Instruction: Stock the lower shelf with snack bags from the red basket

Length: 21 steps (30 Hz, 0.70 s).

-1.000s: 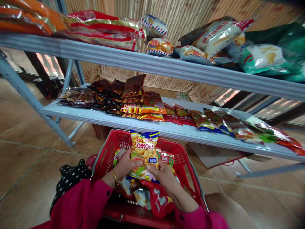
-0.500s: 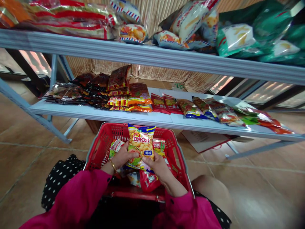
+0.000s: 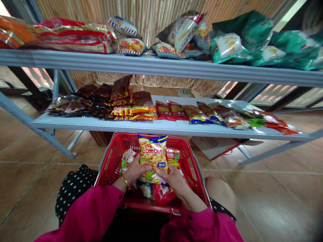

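Observation:
A yellow and blue snack bag [image 3: 153, 153] is held upright over the red shopping basket [image 3: 141, 204]. My left hand [image 3: 135, 171] grips its left edge, thumb across the front. On the right side, my right hand [image 3: 174, 178] pinches it the same way; the fingers of both hands are hidden behind the bag. Inside the basket lie other packets: a red bag [image 3: 163, 194] beneath the hands, a green and white packet [image 3: 128, 158] at the left, and a red and yellow packet [image 3: 174, 156] at the right.
The lower shelf [image 3: 174, 126] carries dark packets [image 3: 94, 97], orange packets [image 3: 143, 104] and red packets [image 3: 176, 111]. Above it, the upper shelf [image 3: 151, 65] holds larger snack bags, including green bags [image 3: 242, 37]. A cardboard box [image 3: 214, 146] lies on the floor under the shelves.
The view has shifted, so the shelves' upper goods sit lower and further left, while the basket and hands sit slightly right. Both hands keep the same hold on the snack bag.

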Each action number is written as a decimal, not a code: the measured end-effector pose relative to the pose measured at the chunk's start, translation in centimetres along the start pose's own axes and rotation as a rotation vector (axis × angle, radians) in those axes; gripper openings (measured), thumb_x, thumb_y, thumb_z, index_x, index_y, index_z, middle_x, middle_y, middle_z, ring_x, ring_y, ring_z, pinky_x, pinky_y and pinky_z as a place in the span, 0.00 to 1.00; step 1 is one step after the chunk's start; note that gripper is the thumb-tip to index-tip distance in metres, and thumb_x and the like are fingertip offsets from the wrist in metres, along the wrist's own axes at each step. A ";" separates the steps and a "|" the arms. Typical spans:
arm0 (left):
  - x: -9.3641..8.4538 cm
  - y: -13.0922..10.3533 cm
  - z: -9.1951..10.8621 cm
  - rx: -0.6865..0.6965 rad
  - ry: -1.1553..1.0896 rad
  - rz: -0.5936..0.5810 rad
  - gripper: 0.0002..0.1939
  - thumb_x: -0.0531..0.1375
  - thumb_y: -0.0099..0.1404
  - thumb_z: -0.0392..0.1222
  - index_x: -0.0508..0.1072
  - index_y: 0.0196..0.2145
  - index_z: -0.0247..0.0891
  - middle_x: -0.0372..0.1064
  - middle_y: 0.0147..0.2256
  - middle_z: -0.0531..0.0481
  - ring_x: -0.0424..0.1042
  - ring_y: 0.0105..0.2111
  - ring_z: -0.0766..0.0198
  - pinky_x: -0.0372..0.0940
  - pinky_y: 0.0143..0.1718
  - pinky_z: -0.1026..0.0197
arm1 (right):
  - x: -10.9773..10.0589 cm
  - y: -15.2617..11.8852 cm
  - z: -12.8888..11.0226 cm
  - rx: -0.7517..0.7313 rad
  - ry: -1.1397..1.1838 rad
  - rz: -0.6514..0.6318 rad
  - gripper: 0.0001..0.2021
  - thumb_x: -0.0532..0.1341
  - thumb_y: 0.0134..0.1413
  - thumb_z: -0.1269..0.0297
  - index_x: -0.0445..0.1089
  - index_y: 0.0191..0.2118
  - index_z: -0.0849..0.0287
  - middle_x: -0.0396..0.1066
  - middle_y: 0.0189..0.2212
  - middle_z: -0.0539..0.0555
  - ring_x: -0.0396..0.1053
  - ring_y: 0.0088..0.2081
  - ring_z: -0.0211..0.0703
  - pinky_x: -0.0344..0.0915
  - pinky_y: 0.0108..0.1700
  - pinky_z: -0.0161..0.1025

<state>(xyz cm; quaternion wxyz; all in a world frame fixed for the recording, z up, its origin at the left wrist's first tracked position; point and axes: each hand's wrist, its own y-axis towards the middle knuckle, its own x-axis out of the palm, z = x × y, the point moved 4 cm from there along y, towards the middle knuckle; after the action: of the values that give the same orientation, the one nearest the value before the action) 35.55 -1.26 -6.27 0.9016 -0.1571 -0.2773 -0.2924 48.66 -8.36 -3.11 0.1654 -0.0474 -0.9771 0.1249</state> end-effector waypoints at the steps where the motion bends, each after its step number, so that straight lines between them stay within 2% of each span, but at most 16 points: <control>1: 0.1 -0.1 -0.1 0.004 -0.015 0.004 0.40 0.74 0.43 0.40 0.63 0.51 0.38 0.73 0.47 0.40 0.74 0.44 0.51 0.68 0.46 0.50 | -0.1 -0.1 0.0 0.006 -0.006 -0.003 0.25 0.72 0.39 0.57 0.69 0.45 0.58 0.78 0.41 0.55 0.76 0.41 0.52 0.68 0.48 0.51; 6: 0.6 -0.3 -0.7 -0.035 -0.063 -0.020 0.42 0.74 0.43 0.40 0.62 0.53 0.39 0.73 0.48 0.41 0.74 0.44 0.51 0.68 0.47 0.49 | -0.7 0.0 0.0 0.041 -0.045 0.009 0.26 0.72 0.38 0.56 0.69 0.45 0.58 0.78 0.40 0.55 0.76 0.40 0.53 0.68 0.48 0.51; 12: 0.6 0.1 -1.2 -0.007 -0.067 0.050 0.45 0.75 0.39 0.42 0.62 0.54 0.39 0.75 0.42 0.42 0.75 0.42 0.52 0.68 0.46 0.49 | -1.1 0.3 0.1 0.045 -0.055 -0.002 0.27 0.72 0.37 0.54 0.70 0.45 0.58 0.78 0.39 0.56 0.76 0.40 0.53 0.69 0.47 0.51; 16: 1.7 0.2 -1.7 -0.002 -0.089 0.074 0.44 0.75 0.40 0.42 0.62 0.54 0.40 0.75 0.44 0.42 0.75 0.41 0.52 0.68 0.45 0.49 | -2.2 0.3 -0.3 0.082 -0.035 -0.045 0.27 0.73 0.35 0.53 0.71 0.43 0.58 0.78 0.39 0.56 0.76 0.39 0.52 0.68 0.48 0.52; 21: 3.5 1.0 -3.0 -0.025 -0.094 0.069 0.41 0.74 0.41 0.42 0.63 0.51 0.40 0.74 0.46 0.41 0.75 0.42 0.50 0.69 0.44 0.49 | -4.5 0.2 -0.5 0.128 0.023 -0.096 0.28 0.73 0.34 0.52 0.72 0.44 0.59 0.78 0.37 0.58 0.76 0.40 0.54 0.67 0.49 0.54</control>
<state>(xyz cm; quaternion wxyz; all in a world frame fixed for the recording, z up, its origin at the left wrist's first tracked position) 39.73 -3.35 -6.68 0.8952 -0.1913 -0.3101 -0.2567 53.06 -8.63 -4.16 0.1849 0.0086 -0.9663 0.1787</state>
